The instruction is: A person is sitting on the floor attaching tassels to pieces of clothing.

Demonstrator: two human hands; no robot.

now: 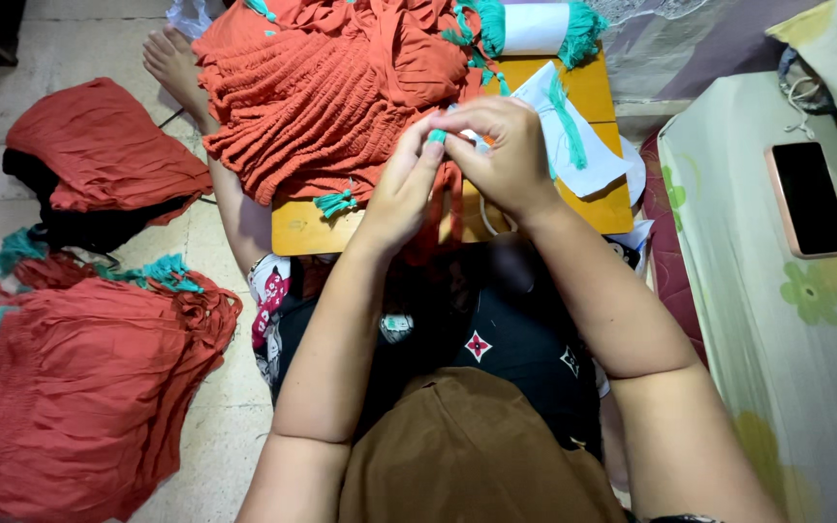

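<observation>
1. Landmark: small wooden table (593, 92), yellow-orange top, set over our lap; all places below are reckoned from it.
2. Left hand (401, 189): at the table's near edge; fingers narrow, pinched on a teal tassel (436, 137).
3. Right hand (506, 155): just beside the left, above the table's middle; fingers curled in on the same tassel and on the orange cord (452, 208) hanging below; whether thread or needle is held, we cannot tell.
4. Orange shirred garment (322, 92): heaped over the table's far-left half.
5. White paper (588, 160): on the table's right side, a teal strand across it.
6. Step in hand, as we judge: fixing the tassel to the cord end.
7. Next move calls for: a firm pinch while the fastening is drawn tight.
8. Finished-looking orange garments (79, 397): on the floor, well left of the table.
9. Phone (810, 199): on the cloth right of the table.
</observation>
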